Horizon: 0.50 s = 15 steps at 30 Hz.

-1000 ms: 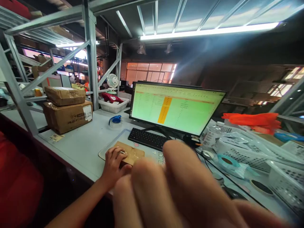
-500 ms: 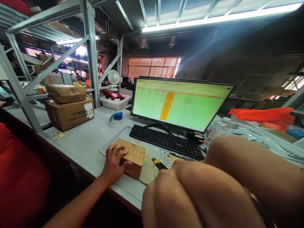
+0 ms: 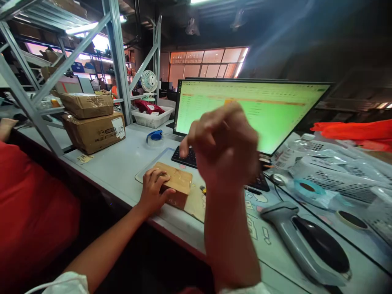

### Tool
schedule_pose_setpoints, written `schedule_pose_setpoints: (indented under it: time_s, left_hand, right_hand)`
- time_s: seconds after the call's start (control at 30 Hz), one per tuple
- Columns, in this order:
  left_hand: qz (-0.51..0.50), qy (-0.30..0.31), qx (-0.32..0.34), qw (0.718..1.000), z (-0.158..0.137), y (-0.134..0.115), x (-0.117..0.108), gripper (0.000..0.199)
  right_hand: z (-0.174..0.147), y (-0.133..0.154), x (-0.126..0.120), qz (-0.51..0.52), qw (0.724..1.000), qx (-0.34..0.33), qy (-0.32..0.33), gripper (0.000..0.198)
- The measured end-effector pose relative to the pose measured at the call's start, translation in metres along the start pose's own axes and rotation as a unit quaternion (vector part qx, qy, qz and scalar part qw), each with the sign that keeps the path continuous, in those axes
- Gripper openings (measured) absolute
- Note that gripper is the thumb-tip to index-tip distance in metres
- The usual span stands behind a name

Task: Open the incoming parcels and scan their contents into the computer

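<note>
My left hand [image 3: 153, 190] lies on a small brown cardboard box [image 3: 174, 179] on the printed desk mat [image 3: 196, 206]. Its fingers are over the top and its thumb is against the near side. In front of the monitor [image 3: 284, 110], my right hand [image 3: 225, 143] is raised and blurred. Its fingers are loosely bent, one apart from the others, and no object shows in them. Behind the right forearm, only the tip of a yellow-and-black box cutter [image 3: 202, 190] is visible on the mat. The right hand and arm cover much of the keyboard [image 3: 185, 157].
A grey handheld barcode scanner [image 3: 306, 241] lies at the front right, near a tape roll [image 3: 352, 219] and a white basket [image 3: 333, 183]. Two larger cartons [image 3: 94, 132] are stacked at left beside a metal rack. A blue tape dispenser [image 3: 154, 136] sits behind the mat. A person's red sleeve [image 3: 33, 204] is at left.
My right hand has moved from close to the camera to a raised position before the monitor. My view has shifted, bringing the scanner into sight. My left hand stays on the box.
</note>
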<state>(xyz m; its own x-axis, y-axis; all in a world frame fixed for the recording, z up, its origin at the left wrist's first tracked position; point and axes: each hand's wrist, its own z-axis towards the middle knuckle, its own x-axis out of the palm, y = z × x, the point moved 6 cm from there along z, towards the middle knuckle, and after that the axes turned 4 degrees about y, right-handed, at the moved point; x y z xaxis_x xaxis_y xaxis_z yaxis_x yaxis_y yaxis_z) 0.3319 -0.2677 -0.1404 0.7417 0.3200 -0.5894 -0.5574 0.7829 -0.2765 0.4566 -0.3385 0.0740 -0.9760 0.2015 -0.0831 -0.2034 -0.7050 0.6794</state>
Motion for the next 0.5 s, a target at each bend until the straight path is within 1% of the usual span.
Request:
schedule_pose_setpoints:
  time_s: [0.03, 0.07, 0.1, 0.17, 0.23, 0.27, 0.33, 0.4, 0.5]
  left_hand:
    - [-0.006, -0.007, 0.003, 1.000, -0.002, 0.000, -0.002, 0.034]
    - [-0.012, -0.014, 0.006, 1.000, -0.003, 0.000, -0.003, 0.034]
    - [-0.018, -0.022, 0.009, 1.000, -0.004, -0.001, -0.005, 0.035]
    - [-0.026, -0.032, 0.015, 0.999, -0.002, -0.002, -0.006, 0.035]
    - [-0.031, -0.040, 0.021, 0.998, -0.001, -0.004, -0.006, 0.035]
    - [-0.033, -0.043, 0.024, 0.998, 0.000, -0.004, -0.006, 0.035]
    - [-0.034, -0.044, 0.024, 0.998, -0.001, -0.003, -0.006, 0.036]
    - [-0.033, -0.043, 0.020, 0.998, -0.002, -0.002, -0.005, 0.038]
    - [-0.032, -0.043, 0.014, 0.998, -0.004, 0.002, -0.003, 0.040]
  right_hand:
    - [0.013, -0.031, -0.003, -0.001, 1.000, 0.016, -0.015, 0.046]
    - [0.021, -0.065, -0.008, -0.025, 0.999, 0.031, -0.024, 0.040]
    - [0.023, -0.102, -0.013, -0.067, 0.995, 0.068, -0.026, 0.035]
    - [0.010, -0.178, -0.025, -0.160, 0.968, 0.191, 0.009, 0.028]
    - [-0.014, -0.229, -0.038, -0.169, 0.955, 0.243, 0.028, 0.028]
    - [-0.027, -0.247, -0.043, -0.162, 0.951, 0.260, 0.031, 0.030]
    - [-0.051, -0.270, -0.050, -0.147, 0.948, 0.282, 0.021, 0.038]
    - [-0.068, -0.283, -0.051, -0.143, 0.943, 0.299, 0.005, 0.042]
    - [-0.079, -0.295, -0.047, -0.152, 0.940, 0.304, -0.004, 0.037]
